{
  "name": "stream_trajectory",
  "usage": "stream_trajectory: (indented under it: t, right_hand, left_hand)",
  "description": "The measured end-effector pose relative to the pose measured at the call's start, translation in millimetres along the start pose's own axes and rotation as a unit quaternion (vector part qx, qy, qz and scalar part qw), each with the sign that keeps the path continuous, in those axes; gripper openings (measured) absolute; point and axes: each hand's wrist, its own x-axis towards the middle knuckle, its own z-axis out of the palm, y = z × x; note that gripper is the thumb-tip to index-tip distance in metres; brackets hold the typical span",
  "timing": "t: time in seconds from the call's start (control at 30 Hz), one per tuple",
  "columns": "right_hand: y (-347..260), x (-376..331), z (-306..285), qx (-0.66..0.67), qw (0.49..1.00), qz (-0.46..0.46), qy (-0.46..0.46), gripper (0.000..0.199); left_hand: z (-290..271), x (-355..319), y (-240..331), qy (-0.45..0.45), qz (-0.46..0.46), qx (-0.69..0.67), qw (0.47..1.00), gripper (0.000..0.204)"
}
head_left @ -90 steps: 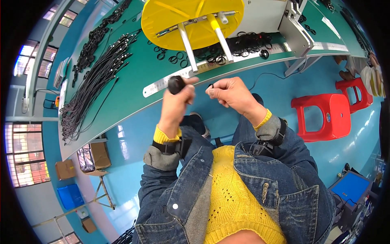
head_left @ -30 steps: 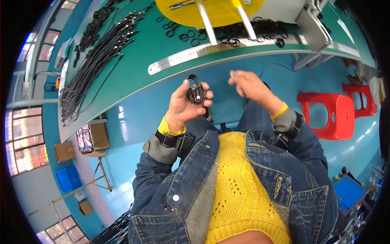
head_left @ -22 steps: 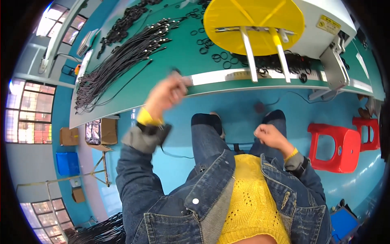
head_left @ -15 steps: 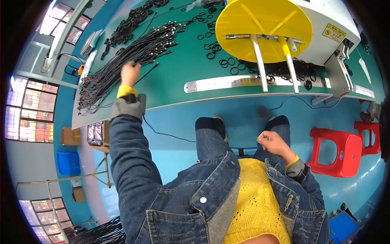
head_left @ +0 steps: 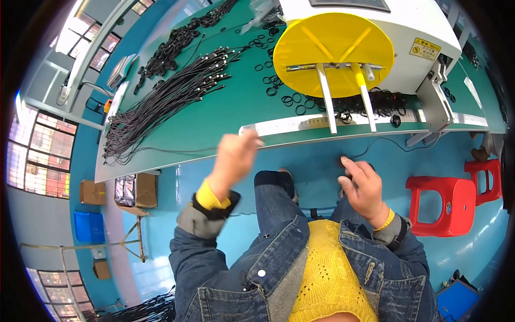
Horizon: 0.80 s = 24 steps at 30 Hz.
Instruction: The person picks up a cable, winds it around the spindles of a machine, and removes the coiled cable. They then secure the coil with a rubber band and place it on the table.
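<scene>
My left hand (head_left: 236,158) is over the table's front edge, fingers closed on a black cable (head_left: 185,151). That cable trails leftward across the tabletop toward a bundle of black cables (head_left: 161,96) with pale metallic ends; its end at my fingers is hidden. In front of my lap, my right hand (head_left: 365,188) is raised off the table, thumb and forefinger apart, with nothing visible between them. Beyond both hands stands a white machine (head_left: 370,45) carrying a yellow disc (head_left: 332,45) with two rods sticking out toward me.
A steel ruler (head_left: 289,124) lies along the front of the green table (head_left: 236,102). Black rings (head_left: 292,100) are scattered by the disc, and a coiled black heap (head_left: 171,48) is farther left. Red stools (head_left: 445,204) stand on the right, cardboard boxes (head_left: 146,190) on the left.
My left hand has come from the cable bundle rightward and nearer, drawing one cable along. My right hand has risen and its fingers have opened. The view has shifted slightly.
</scene>
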Motion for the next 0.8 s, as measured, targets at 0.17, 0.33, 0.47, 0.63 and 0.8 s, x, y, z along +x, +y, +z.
stream_trajectory:
  t: [0.17,0.33,0.47,0.63,0.8]
  right_hand:
    - [-20,26,-24,-0.188,0.951,-0.238,0.061,0.042]
    - [-25,36,-53,-0.223,0.937,-0.254,0.087,0.039]
    - [-22,59,-66,-0.253,0.915,-0.273,0.155,0.036]
    - [0,83,-55,-0.199,0.925,-0.246,0.209,0.029]
    - [17,97,-47,-0.169,0.942,-0.171,0.233,0.019]
  left_hand:
    - [17,22,97,-0.061,0.039,-0.211,0.975,0.008]
    - [6,49,121,-0.236,-0.179,-0.525,0.798,0.011]
    - [0,71,134,-0.222,-0.224,-0.611,0.726,0.015]
    - [13,83,141,0.016,-0.131,-0.336,0.932,0.012]
    - [9,105,109,0.108,-0.066,-0.201,0.971,0.009]
